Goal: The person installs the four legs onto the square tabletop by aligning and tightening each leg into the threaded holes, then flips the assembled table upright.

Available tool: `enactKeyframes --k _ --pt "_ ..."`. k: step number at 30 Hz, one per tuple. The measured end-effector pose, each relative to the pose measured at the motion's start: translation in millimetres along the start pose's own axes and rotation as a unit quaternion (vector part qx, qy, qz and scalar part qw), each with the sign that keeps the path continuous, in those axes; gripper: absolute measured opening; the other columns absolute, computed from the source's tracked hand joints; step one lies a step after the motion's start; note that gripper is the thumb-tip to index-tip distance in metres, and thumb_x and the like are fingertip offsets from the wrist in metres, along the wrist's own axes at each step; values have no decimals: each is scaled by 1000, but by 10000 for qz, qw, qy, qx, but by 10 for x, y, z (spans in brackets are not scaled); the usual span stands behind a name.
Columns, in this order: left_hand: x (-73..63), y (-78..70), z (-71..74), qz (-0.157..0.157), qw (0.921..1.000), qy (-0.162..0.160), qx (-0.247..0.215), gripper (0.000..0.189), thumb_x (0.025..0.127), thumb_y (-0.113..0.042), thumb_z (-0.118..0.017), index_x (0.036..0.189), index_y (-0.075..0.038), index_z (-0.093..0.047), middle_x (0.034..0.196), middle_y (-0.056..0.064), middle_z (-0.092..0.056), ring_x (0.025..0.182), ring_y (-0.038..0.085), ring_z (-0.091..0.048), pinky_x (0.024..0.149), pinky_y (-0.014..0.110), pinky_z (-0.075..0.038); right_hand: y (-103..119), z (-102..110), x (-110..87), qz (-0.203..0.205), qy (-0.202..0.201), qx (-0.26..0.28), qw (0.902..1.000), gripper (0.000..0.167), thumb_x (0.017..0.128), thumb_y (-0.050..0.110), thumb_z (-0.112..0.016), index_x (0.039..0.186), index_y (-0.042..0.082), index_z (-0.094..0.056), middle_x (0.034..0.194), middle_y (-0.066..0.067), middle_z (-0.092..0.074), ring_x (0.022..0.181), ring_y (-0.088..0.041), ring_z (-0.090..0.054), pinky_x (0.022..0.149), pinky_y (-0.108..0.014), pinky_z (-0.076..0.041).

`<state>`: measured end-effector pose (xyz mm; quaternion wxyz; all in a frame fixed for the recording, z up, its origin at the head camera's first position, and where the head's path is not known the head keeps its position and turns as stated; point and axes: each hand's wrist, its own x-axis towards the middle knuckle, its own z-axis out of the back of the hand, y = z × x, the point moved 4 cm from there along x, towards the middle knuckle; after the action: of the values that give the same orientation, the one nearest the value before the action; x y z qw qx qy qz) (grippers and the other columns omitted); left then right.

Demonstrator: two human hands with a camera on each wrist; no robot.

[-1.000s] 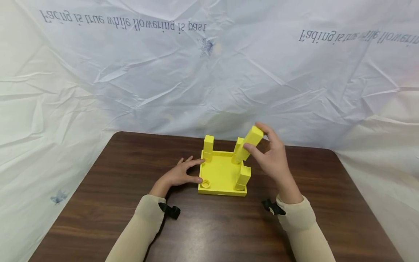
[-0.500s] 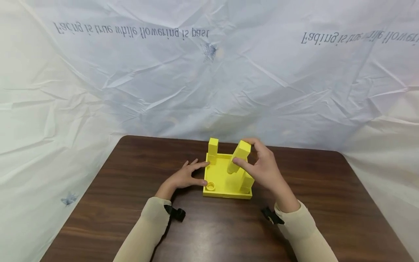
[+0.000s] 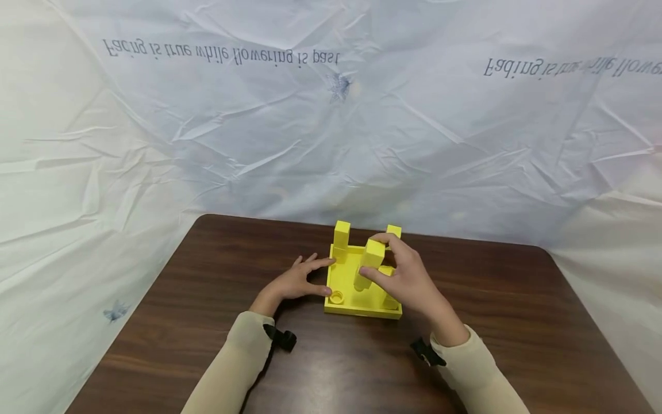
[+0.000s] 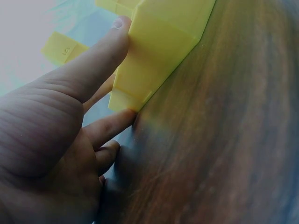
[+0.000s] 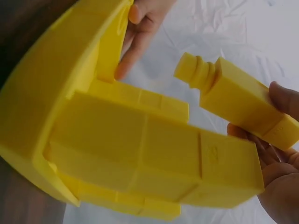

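A square yellow tray-like base (image 3: 362, 313) with a low rim lies on the table. Yellow square posts stand at its far left (image 3: 341, 234), far right (image 3: 394, 230) and near right (image 3: 391, 300) corners; the near right one is partly hidden in the head view. A round ring socket (image 3: 337, 297) shows at the near left corner. My left hand (image 3: 293, 282) touches the base's left side, thumb and forefinger extended. My right hand (image 3: 411, 282) pinches another square post (image 5: 247, 100) between thumb and fingers above the base. Its threaded end (image 5: 194, 71) points down at a tilt, clear of the base.
The dark wood-grain table (image 3: 331, 368) extends around the base. Behind it hangs a creased white sheet (image 3: 289, 138) with printed lettering. Black straps (image 3: 428, 352) cross both wrists at the cuffs.
My right hand has carried the post left and lower, from beside the far right post to over the middle of the base. The left hand keeps its place on the base's side.
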<state>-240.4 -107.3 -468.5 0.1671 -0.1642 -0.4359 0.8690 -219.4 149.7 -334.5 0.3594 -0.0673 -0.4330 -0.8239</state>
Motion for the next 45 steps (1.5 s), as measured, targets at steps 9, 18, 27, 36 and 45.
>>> enactKeyframes --k 9,18,27,36,45 --pt "4 3 22 57 10000 -52 12 86 91 -45 -84 164 -27 -44 173 6 -30 163 34 -4 126 67 2 18 -111 15 -142 218 204 9995 58 95 12 -82 145 7 -52 112 -3 -62 88 -14 -61 75 -37 -58" --pt "-8 -5 38 64 10000 -55 35 84 92 -43 -83 164 -26 -44 173 8 -29 163 35 -4 125 70 1 106 -260 5 68 139 332 9993 59 94 5 -81 144 1 -50 121 -9 -62 100 -18 -66 86 -43 -62" --pt "6 -7 40 44 9999 -24 132 84 93 -44 -82 164 -25 -43 172 5 -32 163 34 -5 126 67 3 105 -434 -21 41 121 366 9992 59 98 6 -77 148 -1 -47 139 -21 -58 120 -30 -63 94 -50 -59" --pt "29 10 19 67 9999 -11 103 84 93 -44 -82 164 -26 -42 173 7 -29 163 34 -4 125 69 2 43 -541 -41 -9 137 315 9994 59 99 9 -77 149 -2 -47 149 -24 -53 133 -36 -58 99 -54 -56" --pt "27 22 11 57 9999 37 137 85 93 -46 -82 165 -27 -42 173 6 -28 163 33 -3 126 67 4 -67 -653 -56 -336 364 449 9978 58 102 11 -73 151 -3 -45 154 -22 -49 140 -39 -52 103 -59 -53"
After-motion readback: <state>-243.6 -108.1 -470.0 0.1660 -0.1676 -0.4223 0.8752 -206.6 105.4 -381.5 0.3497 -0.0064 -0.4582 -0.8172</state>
